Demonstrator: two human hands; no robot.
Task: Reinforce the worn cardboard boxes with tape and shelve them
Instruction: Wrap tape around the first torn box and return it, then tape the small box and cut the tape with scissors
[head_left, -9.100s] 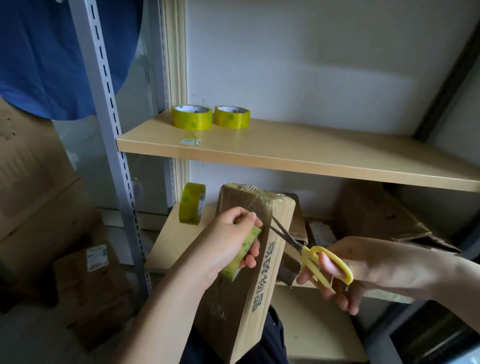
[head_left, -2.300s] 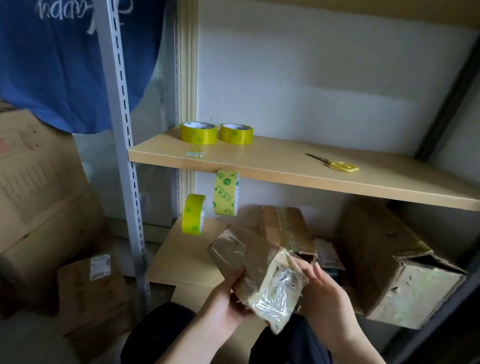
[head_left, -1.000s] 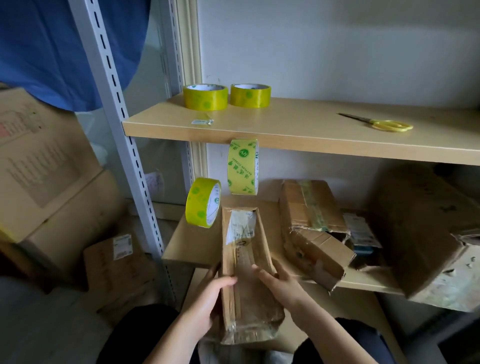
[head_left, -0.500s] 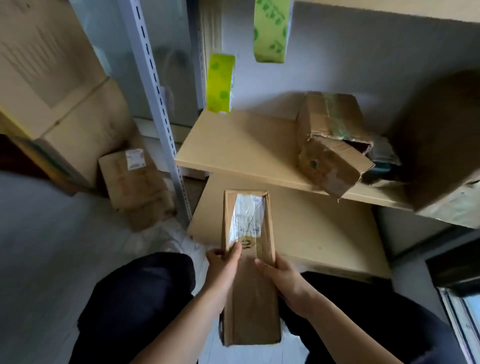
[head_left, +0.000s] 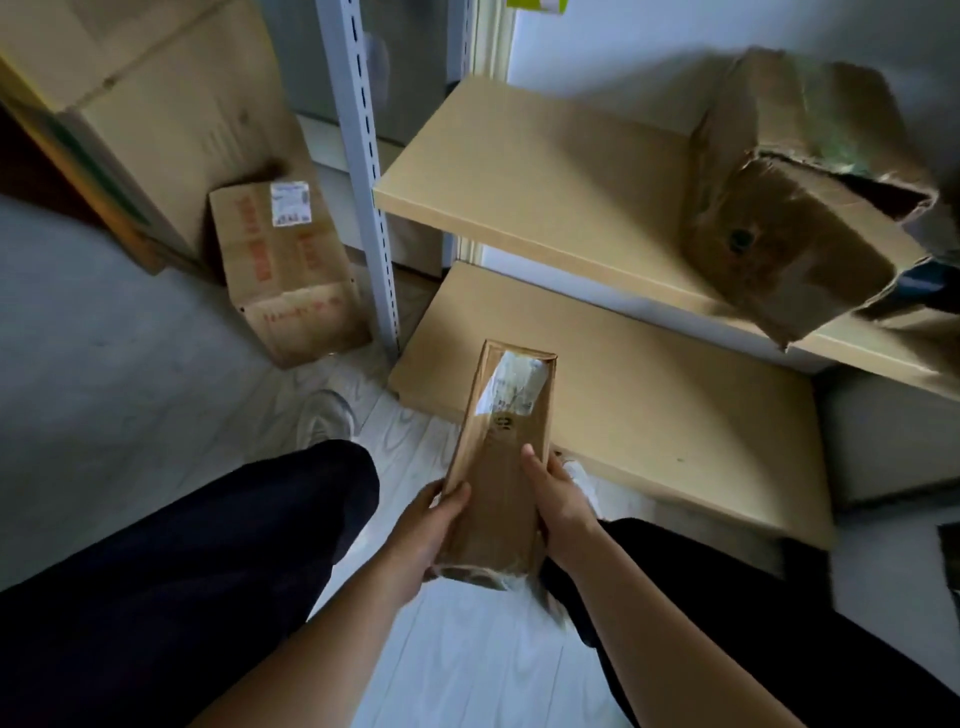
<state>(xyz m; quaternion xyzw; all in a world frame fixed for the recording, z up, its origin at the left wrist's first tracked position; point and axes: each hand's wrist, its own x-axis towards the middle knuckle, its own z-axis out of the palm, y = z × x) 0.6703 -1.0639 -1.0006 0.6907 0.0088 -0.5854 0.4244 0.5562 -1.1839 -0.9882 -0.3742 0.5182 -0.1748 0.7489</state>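
A long narrow cardboard box (head_left: 501, 462), wrapped in clear tape with a white label near its far end, is held lengthwise above my lap. My left hand (head_left: 428, 525) grips its near left edge, and my right hand (head_left: 556, 493) grips the near right edge with the thumb on top. The box's far end reaches over the front of the bottom shelf board (head_left: 649, 410). Above that board is the wooden shelf (head_left: 530, 182) with a torn, worn cardboard box (head_left: 795, 208) on its right side.
A grey slotted shelf upright (head_left: 363, 156) stands left of the shelves. On the floor to the left lie a small box with red print (head_left: 285, 275) and a large carton (head_left: 150, 104) behind it. A yellow tape roll's edge (head_left: 535, 5) hangs at the top. My dark trouser legs fill the foreground.
My view has tilted further down, away from the upper shelves. The narrow box has come lower, toward the bottom shelf board, with both hands still gripping its near end.
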